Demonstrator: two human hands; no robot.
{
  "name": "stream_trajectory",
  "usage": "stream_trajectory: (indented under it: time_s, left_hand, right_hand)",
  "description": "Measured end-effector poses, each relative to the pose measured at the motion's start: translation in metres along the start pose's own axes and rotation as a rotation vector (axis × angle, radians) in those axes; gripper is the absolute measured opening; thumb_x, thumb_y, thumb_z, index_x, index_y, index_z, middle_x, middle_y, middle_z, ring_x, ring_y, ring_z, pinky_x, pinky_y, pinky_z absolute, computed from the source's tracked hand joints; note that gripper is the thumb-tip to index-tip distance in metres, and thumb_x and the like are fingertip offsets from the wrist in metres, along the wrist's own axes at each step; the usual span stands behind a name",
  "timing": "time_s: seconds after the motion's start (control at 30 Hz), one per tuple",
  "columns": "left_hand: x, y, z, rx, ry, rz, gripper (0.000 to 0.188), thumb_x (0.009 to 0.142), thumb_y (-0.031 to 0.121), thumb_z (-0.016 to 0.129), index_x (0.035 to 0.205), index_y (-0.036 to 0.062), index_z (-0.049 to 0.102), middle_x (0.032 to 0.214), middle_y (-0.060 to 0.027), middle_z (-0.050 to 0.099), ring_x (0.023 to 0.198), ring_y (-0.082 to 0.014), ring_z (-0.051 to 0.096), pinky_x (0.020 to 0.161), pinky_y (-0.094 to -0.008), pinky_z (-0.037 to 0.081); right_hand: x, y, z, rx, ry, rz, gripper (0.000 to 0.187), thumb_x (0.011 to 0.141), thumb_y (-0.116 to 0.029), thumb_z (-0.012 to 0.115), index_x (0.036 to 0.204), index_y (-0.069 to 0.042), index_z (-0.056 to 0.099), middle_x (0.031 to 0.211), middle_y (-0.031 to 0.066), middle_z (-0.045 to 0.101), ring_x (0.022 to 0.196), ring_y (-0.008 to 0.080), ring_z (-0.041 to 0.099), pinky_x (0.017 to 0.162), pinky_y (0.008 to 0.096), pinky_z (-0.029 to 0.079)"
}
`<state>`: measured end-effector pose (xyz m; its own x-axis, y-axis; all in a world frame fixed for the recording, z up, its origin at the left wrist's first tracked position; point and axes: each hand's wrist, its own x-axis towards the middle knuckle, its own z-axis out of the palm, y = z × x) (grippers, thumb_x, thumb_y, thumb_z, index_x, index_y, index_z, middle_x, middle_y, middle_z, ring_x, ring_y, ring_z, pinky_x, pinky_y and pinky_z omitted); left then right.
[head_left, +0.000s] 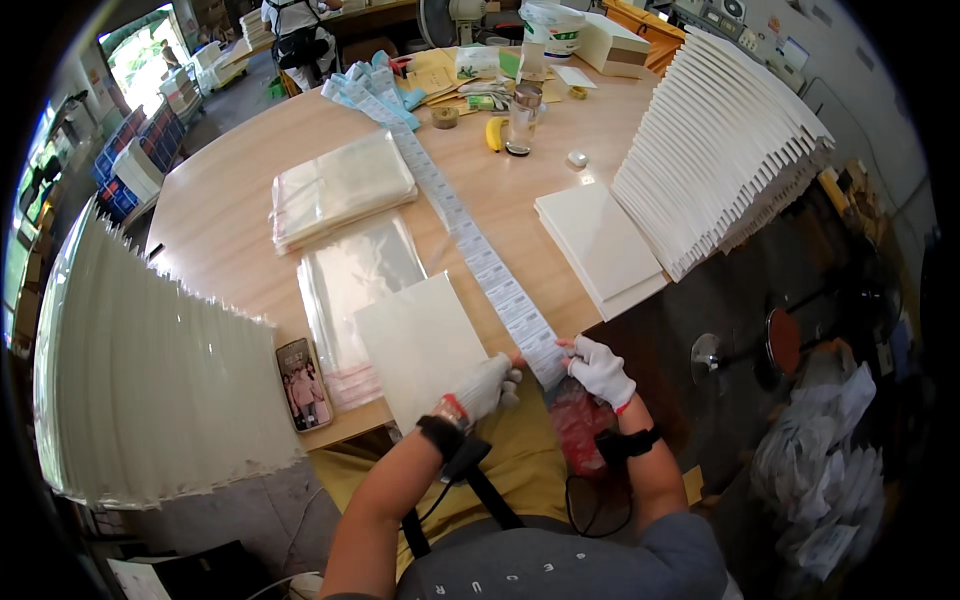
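Note:
A long strip of white printed labels (492, 280) runs from the far side of the table down to my lap. My right hand (602, 372), in a white fingerless glove, pinches the strip's near end at its right edge. Left of the strip, my left hand (485, 388), gloved alike, has its fingers curled, fingertips close to the strip's edge; what they hold, if anything, is hidden. Partly under that hand lies a flat cream-white board (420, 330). Beyond it are clear plastic bags (365, 265), with a thicker stack of bags (345, 188) farther back.
A tall stack of bagged boards (160, 370) stands left, beside a phone (303, 385). White boards (600, 240) and a high leaning stack (715, 150) are at right. A glass bottle (522, 120), banana (495, 133) and tape roll (445, 118) sit farther back. A person (298, 35) is beyond.

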<state>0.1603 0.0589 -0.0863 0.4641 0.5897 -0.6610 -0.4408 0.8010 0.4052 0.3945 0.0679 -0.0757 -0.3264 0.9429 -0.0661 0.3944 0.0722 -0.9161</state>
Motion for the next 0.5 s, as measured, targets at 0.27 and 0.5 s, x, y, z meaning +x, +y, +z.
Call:
stream_trajectory:
  time_s: [0.27,0.5]
  left_hand:
    - [0.036,-0.016,0.014,0.186,-0.016,0.241,0.03,0.091,0.032,0.06,0.07,0.0137,0.049,0.057,0.0036,0.043,0.045,-0.0072,0.035,0.04,-0.0246,0.026]
    - [-0.012,-0.029,-0.011,0.748,0.072,0.554,0.024,0.094,0.025,0.055,0.097,0.0014,0.059,0.077,-0.0028,0.058,0.072,-0.0099,0.054,0.064,-0.0235,0.044]
  right_hand:
    - [-0.009,-0.049,-0.001,-0.515,0.262,-0.579,0.018,0.067,0.0,0.066,0.085,0.0,0.067,0.1,0.0142,0.064,0.1,0.0323,0.057,0.084,0.0401,0.046]
    - [0.038,-0.085,0.031,0.017,0.267,-0.218,0.009,0.083,0.002,0.061,0.091,0.0,0.061,0.088,0.0112,0.064,0.084,0.0261,0.063,0.079,0.0364,0.05]
